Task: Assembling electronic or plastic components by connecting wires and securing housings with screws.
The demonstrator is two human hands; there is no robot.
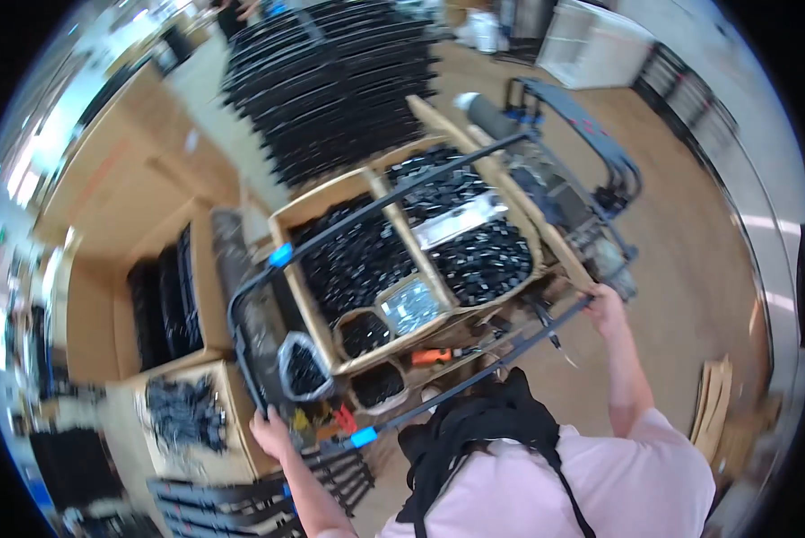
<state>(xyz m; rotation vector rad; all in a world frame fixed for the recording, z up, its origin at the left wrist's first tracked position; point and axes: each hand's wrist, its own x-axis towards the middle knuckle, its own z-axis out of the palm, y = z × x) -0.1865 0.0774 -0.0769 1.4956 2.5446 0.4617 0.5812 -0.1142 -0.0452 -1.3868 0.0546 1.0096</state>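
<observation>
I hold a large black tubular metal frame with blue tape bands over a table of parts. My left hand grips its lower left corner. My right hand is closed on the right end of its near bar. The frame hangs above wooden compartment boxes full of small black parts. A clear bag of black parts sits just beside the frame's left side.
A big stack of black frames lies at the back. A blue-grey cart stands to the right on the wooden floor. Cardboard boxes with black pieces sit at the left. More black frames lie near my left arm.
</observation>
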